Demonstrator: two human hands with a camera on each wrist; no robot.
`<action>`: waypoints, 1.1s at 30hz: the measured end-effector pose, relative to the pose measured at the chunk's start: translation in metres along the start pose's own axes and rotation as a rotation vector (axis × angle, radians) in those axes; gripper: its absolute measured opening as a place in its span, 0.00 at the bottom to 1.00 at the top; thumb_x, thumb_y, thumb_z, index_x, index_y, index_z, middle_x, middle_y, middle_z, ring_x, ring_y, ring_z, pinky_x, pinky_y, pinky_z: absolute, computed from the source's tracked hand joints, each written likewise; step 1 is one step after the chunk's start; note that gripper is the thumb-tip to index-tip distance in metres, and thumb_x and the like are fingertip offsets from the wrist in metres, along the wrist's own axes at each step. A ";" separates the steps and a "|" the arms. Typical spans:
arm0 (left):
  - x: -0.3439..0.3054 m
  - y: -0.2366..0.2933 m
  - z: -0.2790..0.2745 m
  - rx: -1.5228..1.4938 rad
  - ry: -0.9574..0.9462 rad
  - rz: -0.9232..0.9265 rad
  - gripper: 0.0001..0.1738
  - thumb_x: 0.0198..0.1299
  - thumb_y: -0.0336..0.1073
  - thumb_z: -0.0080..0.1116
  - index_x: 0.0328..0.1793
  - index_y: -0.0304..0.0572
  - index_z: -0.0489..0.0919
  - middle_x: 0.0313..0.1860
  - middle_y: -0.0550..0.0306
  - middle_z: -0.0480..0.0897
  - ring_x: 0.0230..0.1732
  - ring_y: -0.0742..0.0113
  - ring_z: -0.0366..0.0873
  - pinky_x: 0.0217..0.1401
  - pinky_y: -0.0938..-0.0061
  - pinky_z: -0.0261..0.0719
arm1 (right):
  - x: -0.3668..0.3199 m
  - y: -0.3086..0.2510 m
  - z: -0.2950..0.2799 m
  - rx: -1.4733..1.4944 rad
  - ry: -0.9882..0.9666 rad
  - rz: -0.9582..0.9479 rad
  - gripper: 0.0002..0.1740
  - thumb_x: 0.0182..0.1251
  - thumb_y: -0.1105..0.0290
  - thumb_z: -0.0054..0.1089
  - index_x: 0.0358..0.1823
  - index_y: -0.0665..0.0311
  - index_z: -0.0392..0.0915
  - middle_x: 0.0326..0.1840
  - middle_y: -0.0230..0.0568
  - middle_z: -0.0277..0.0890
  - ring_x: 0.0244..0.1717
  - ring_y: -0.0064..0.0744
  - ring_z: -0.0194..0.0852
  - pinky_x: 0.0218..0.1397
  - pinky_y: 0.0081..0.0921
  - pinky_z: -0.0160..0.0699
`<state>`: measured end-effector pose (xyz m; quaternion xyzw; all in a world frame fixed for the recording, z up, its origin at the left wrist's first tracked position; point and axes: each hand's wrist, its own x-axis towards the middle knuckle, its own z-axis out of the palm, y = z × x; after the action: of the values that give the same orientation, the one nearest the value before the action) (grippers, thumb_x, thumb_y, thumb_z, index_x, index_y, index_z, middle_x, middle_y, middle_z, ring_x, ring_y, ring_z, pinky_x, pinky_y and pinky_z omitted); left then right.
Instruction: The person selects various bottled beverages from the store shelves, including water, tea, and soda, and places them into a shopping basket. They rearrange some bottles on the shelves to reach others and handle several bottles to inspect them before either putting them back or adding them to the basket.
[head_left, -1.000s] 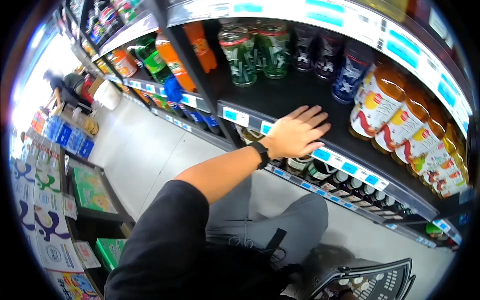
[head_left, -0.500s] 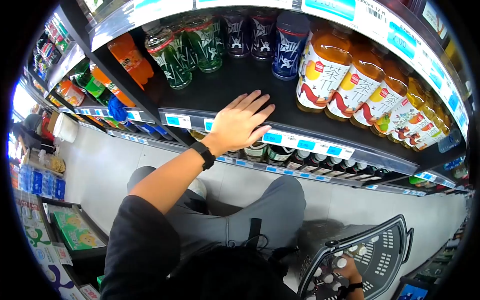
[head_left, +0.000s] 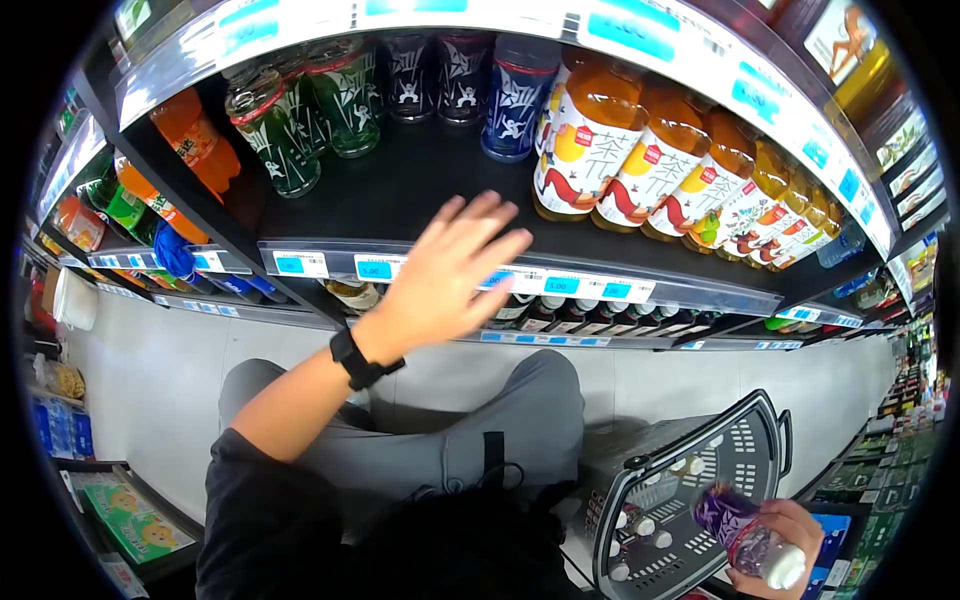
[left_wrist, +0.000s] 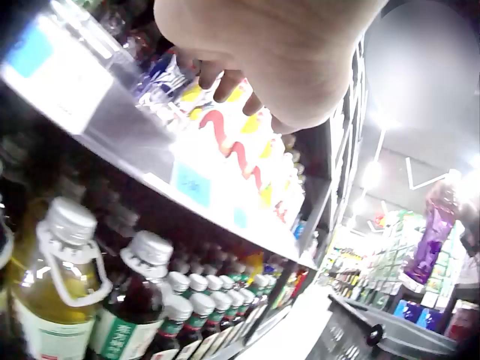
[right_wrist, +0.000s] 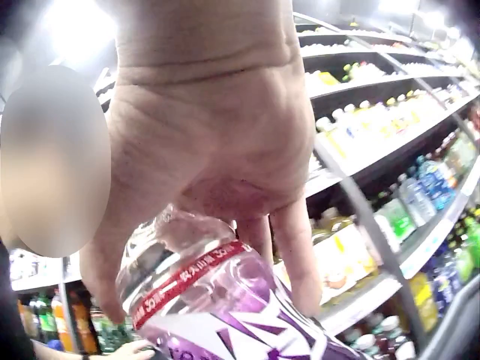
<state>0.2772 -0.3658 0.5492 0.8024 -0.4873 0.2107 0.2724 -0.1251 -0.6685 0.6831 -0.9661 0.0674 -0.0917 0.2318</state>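
My right hand (head_left: 790,545) grips a clear bottle with a purple label (head_left: 725,515) round its upper part, just under the white cap. The bottle slants over the open top of a grey shopping basket (head_left: 612,500), its base toward the basket. In the right wrist view, thumb and fingers wrap the bottle's shoulder above a red band. Several white-capped bottles (head_left: 645,525) stand inside the basket. With fingers spread, my left hand (head_left: 440,280) hovers at the front edge of a black drink shelf (head_left: 410,190) and holds nothing.
Green bottles (head_left: 345,105), dark purple ones and a blue bottle (head_left: 515,105) line the shelf's back. Tea bottles (head_left: 590,140) fill its right side. Price tags (head_left: 575,287) run along its lip, above a lower row of bottles (left_wrist: 150,285). Boxes (head_left: 135,520) sit at lower left.
The right hand has come up out of the basket with the purple-labelled bottle. The left hand has drawn back from the shelf surface toward its edge. The head view has swung right.
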 end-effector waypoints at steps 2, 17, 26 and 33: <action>0.002 0.021 -0.007 -0.065 0.010 0.073 0.24 0.55 0.36 0.64 0.60 0.42 0.77 0.66 0.44 0.72 0.71 0.45 0.65 0.73 0.49 0.62 | 0.057 -0.041 -0.019 -0.118 -0.171 -0.257 0.41 0.34 0.56 0.82 0.51 0.63 0.72 0.44 0.51 0.73 0.50 0.52 0.77 0.49 0.41 0.78; -0.033 0.034 -0.064 -1.305 0.787 -0.889 0.16 0.67 0.34 0.52 0.60 0.43 0.71 0.55 0.58 0.74 0.56 0.68 0.72 0.59 0.69 0.70 | 0.342 -0.184 0.174 0.392 0.229 -0.987 0.30 0.41 0.71 0.79 0.50 0.67 0.79 0.51 0.50 0.79 0.49 0.43 0.82 0.52 0.31 0.81; -0.069 0.034 -0.036 -1.232 0.765 -0.918 0.09 0.65 0.29 0.54 0.50 0.42 0.73 0.44 0.63 0.74 0.46 0.76 0.71 0.53 0.78 0.70 | 0.428 -0.218 0.234 0.544 0.184 -0.574 0.25 0.47 0.68 0.79 0.46 0.68 0.79 0.36 0.32 0.81 0.37 0.17 0.77 0.43 0.19 0.78; -0.066 0.044 -0.027 -1.295 0.631 -0.909 0.11 0.64 0.27 0.54 0.52 0.41 0.72 0.44 0.62 0.74 0.47 0.76 0.70 0.53 0.80 0.68 | 0.498 -0.241 0.231 0.231 0.183 -0.431 0.32 0.50 0.49 0.74 0.45 0.71 0.80 0.40 0.46 0.82 0.40 0.35 0.82 0.46 0.26 0.79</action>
<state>0.2075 -0.3212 0.5399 0.5098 -0.0434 -0.0255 0.8588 0.4288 -0.4412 0.6641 -0.9129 -0.1301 -0.2330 0.3089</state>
